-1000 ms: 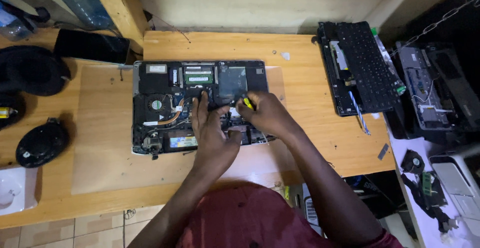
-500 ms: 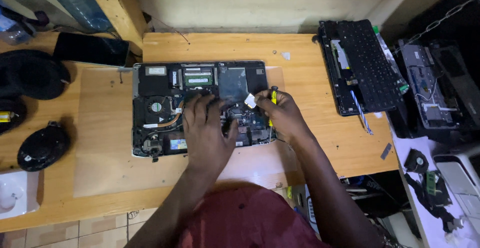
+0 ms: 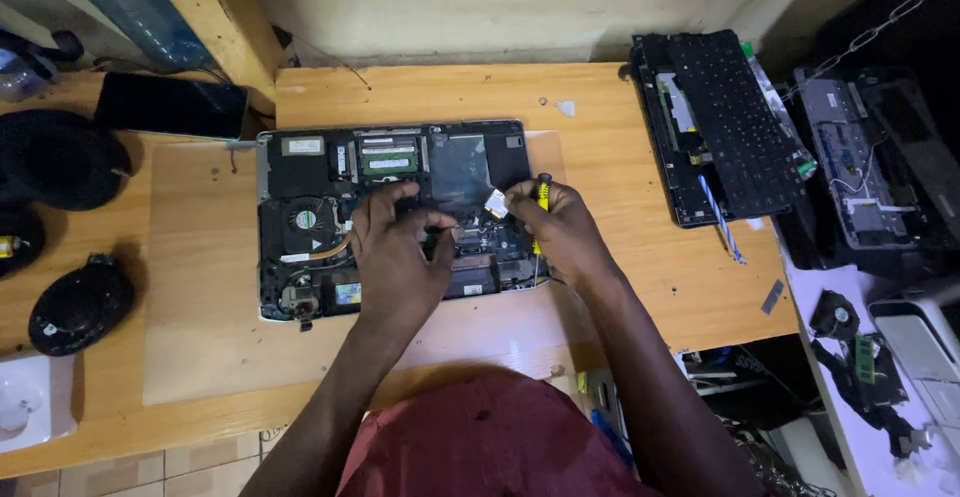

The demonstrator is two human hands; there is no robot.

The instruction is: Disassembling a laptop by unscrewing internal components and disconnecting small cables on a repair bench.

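An opened laptop base (image 3: 300, 157) lies on the wooden table, its fan (image 3: 305, 219), green memory stick (image 3: 388, 163) and circuit boards bare. My left hand (image 3: 395, 257) rests on the middle of the boards, fingers spread and pressing down. My right hand (image 3: 560, 227) sits at the laptop's right edge, gripping a yellow-and-black screwdriver (image 3: 541, 195) held upright, while its fingertips pinch a small white flat cable end (image 3: 495, 199).
A clear mat (image 3: 200, 337) lies under the laptop. A dismantled black laptop with keyboard (image 3: 720, 117) stands at the right, more gutted machines (image 3: 870, 157) beyond it. A dark phone (image 3: 170, 105), black round covers (image 3: 80, 302) and a white dish (image 3: 25, 407) lie left.
My right hand moved from the laptop's middle out to its right edge, turning the screwdriver upright and taking the white cable end. My left hand shifted slightly right on the boards.
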